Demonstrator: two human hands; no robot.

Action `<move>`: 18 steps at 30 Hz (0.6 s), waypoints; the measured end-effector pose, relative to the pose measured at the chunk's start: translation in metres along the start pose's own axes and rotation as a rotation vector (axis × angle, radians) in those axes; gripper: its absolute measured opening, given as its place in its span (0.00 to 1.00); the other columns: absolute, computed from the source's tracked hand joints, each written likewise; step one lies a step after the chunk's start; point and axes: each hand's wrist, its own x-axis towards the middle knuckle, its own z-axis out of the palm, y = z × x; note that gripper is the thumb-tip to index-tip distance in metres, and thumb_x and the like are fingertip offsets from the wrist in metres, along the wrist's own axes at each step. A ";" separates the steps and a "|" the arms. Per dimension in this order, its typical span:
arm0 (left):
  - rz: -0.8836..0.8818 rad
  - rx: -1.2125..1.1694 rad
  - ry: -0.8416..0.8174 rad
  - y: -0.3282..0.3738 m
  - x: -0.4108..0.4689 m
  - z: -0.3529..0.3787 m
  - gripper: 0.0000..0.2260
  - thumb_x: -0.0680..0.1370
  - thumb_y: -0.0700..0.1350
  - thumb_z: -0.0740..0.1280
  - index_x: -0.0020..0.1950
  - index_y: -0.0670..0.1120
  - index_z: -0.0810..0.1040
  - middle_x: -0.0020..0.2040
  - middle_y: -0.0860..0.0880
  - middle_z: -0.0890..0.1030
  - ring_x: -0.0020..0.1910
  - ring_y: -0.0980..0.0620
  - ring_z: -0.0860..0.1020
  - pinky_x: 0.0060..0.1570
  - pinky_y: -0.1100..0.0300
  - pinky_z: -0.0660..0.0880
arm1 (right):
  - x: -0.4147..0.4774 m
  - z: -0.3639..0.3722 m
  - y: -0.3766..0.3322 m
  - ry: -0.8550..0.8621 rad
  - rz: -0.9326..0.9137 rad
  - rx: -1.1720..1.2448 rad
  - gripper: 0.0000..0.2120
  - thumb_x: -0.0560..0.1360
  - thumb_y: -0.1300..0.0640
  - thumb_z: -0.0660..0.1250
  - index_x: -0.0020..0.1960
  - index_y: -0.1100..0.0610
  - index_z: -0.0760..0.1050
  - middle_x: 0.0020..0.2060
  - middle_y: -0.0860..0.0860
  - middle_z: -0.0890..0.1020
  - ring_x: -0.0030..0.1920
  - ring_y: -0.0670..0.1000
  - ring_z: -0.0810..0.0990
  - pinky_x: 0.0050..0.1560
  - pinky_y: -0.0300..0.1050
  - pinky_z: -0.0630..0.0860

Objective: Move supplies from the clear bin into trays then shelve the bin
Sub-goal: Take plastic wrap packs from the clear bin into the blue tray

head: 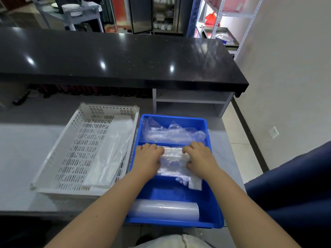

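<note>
A blue tray [213, 208] with dividers sits at the grey counter's front edge. In its middle compartment lies a packet of clear plastic bags [172, 162]. My left hand [147, 156] presses on the packet's left side and my right hand [198, 156] on its right side, both with fingers curled on it. Loose clear plastic bags [174, 134] fill the far compartment. A clear plastic roll [163, 211] lies in the near compartment. To the left stands a white perforated tray [75, 151] holding a flat white plastic packet [111, 151]. No clear bin is in view.
A raised black countertop [116, 56] runs across behind the grey counter [19, 154], with an open white cubby [191, 102] under its right end. A metal shelving rack [231, 18] stands at the back right. A dark blue chair [293, 190] is at my right.
</note>
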 end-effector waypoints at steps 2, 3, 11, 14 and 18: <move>0.007 0.040 -0.024 0.001 0.002 0.000 0.14 0.75 0.43 0.64 0.59 0.53 0.73 0.57 0.51 0.76 0.57 0.47 0.70 0.57 0.52 0.63 | 0.002 0.003 0.000 -0.001 -0.004 -0.035 0.18 0.69 0.62 0.66 0.58 0.51 0.72 0.55 0.51 0.73 0.55 0.56 0.70 0.54 0.49 0.66; 0.014 0.047 -0.033 0.001 0.003 -0.002 0.15 0.75 0.44 0.64 0.61 0.54 0.73 0.58 0.52 0.75 0.58 0.47 0.70 0.57 0.53 0.63 | 0.001 0.003 0.001 -0.003 -0.012 -0.047 0.18 0.70 0.61 0.66 0.58 0.50 0.72 0.55 0.51 0.73 0.55 0.56 0.70 0.54 0.49 0.66; 0.108 -0.321 0.149 -0.016 -0.026 -0.030 0.11 0.71 0.49 0.74 0.52 0.53 0.80 0.48 0.56 0.79 0.50 0.52 0.74 0.51 0.57 0.73 | -0.025 -0.032 0.002 0.089 -0.156 0.190 0.10 0.71 0.53 0.73 0.51 0.49 0.76 0.48 0.45 0.78 0.50 0.50 0.73 0.49 0.40 0.69; 0.086 -0.323 -0.048 -0.006 -0.038 -0.019 0.07 0.75 0.53 0.67 0.52 0.56 0.79 0.47 0.58 0.80 0.47 0.56 0.77 0.45 0.60 0.73 | -0.038 -0.024 -0.006 -0.097 -0.139 0.175 0.04 0.75 0.52 0.67 0.49 0.49 0.77 0.47 0.46 0.80 0.46 0.49 0.76 0.44 0.40 0.73; 0.043 -0.202 -0.151 0.002 -0.045 -0.002 0.12 0.77 0.52 0.59 0.53 0.51 0.80 0.49 0.53 0.82 0.46 0.51 0.78 0.43 0.56 0.76 | -0.045 -0.012 -0.007 -0.252 -0.062 0.088 0.11 0.77 0.46 0.61 0.47 0.52 0.77 0.45 0.50 0.80 0.41 0.52 0.77 0.43 0.50 0.78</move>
